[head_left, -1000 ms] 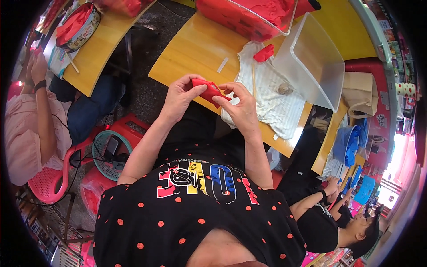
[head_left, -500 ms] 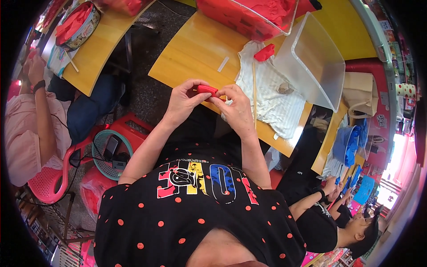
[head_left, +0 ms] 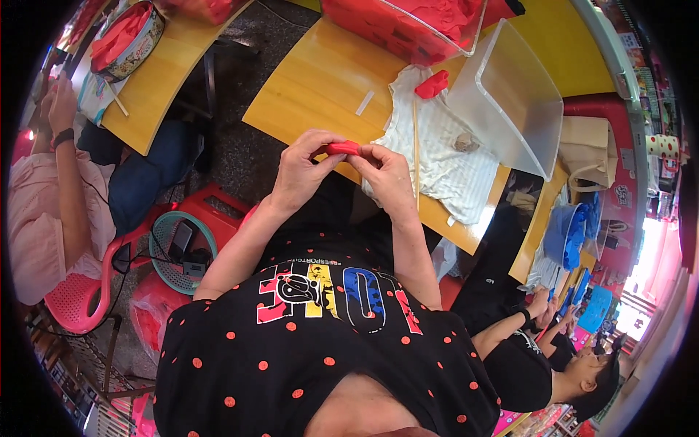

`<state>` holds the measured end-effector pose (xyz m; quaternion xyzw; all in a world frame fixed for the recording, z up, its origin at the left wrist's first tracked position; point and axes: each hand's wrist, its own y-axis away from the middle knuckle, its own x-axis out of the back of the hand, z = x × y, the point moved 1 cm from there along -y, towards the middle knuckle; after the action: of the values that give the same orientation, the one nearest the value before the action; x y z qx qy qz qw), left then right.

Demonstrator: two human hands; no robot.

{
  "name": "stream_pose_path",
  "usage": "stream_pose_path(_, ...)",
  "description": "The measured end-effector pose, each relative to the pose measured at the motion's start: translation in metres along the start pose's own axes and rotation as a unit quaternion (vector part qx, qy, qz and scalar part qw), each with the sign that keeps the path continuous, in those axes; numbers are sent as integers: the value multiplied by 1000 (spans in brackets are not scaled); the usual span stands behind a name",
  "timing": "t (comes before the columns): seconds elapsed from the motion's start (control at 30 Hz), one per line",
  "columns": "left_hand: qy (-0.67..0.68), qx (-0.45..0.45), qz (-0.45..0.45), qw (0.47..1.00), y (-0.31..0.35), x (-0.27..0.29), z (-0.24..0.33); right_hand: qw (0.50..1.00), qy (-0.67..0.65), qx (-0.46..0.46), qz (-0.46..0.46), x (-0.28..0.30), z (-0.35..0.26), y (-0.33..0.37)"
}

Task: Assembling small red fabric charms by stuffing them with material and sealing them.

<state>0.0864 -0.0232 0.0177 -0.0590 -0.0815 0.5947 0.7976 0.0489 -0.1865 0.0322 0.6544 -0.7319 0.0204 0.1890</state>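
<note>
A small, narrow red piece (head_left: 342,148), soft and folded or rolled by its look, is held between my two hands above the near edge of the wooden table (head_left: 306,95). My left hand (head_left: 300,166) pinches its left end with thumb and fingers. At the other end, the fingertips of my right hand (head_left: 388,173) close on it. To the right of my hands, a white striped cloth (head_left: 455,186) lies on the table with a thin wooden stick (head_left: 416,149) across it. One crumpled red piece (head_left: 432,85) rests at the cloth's far end.
A clear bin filled with red pieces (head_left: 408,40) stands at the far side. Beside it is a tilted clear plastic bin (head_left: 510,109). A small white strip (head_left: 365,103) lies on the table. Co-workers sit left and right; a teal basket (head_left: 169,255) is at left.
The red piece has turned slightly between my fingers and looks flatter. My fingers have shifted a little along it, with both hands keeping hold.
</note>
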Motion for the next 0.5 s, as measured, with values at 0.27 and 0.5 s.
stream_pose_path(0.27,-57,-37,-2,998,2,1,5,975,-218,-33,-10,-4,1,2)
stream_pose_path(0.5,10,2,-13,1000,1,-5,4,906,-417,16,75,2,27,-4)
